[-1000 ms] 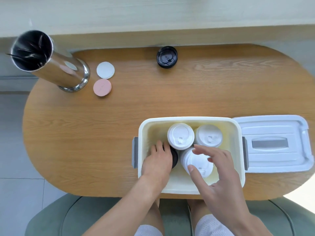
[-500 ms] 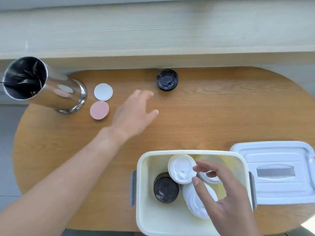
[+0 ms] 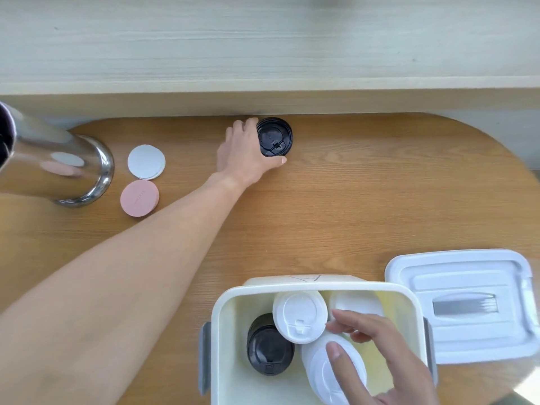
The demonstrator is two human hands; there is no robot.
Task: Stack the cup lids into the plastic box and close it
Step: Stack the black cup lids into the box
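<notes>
My left hand (image 3: 244, 154) is reaching across the wooden table (image 3: 350, 206) to its far edge, fingers and thumb curling round the black cup lid (image 3: 274, 137) there, gripping it from the left side w/ the thumb along its near edge. My right hand (image 3: 377, 355) is hovering inside the plastic box (image 3: 292, 287), fingers relaxed and slightly spread; the thumb tip is resting on the nearest white lid stack (image 3: 330, 372), and the index tip is touching the rim of the taller white lid stack (image 3: 299, 315). It isn't gripping anything. Left of those, a black lid stack (image 3: 268, 349) is sitting in the box too. Behind my fingers there's prob. another white lid stack (image 3: 355, 302) in the back right corner, partly hidden, so can't be sure of its height. The box is standing open at the near edge of the table, grey latches on both sides. Its white box lid (image 3: 461, 302) is lying flat just beside it on the right. Far left: a steel cylinder (image 3: 58, 168), w/ a white coaster (image 3: 146, 161) and a pink coaster (image 3: 139, 197) next to it, well apart from the box.
</notes>
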